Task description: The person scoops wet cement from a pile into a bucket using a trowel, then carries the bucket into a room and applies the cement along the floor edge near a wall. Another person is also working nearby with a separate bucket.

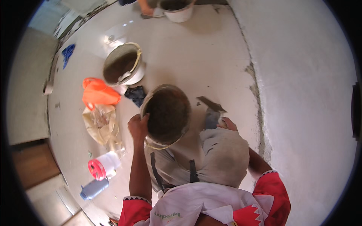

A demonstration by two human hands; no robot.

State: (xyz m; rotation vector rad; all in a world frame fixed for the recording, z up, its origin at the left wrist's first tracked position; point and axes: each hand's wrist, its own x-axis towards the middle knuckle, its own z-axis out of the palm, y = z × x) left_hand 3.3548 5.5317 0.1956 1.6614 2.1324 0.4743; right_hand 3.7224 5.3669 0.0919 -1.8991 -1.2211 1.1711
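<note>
Steady the bucket by its rim, just right of the left grip, and keep the flat-bladed tool, just left of the right grip, flat to the floor. Clenched on that rim at left; closed on the tool at right, partly hidden behind the knee. Beyond the left grip, note a crumpled black bundle, then a second bucket.
</note>
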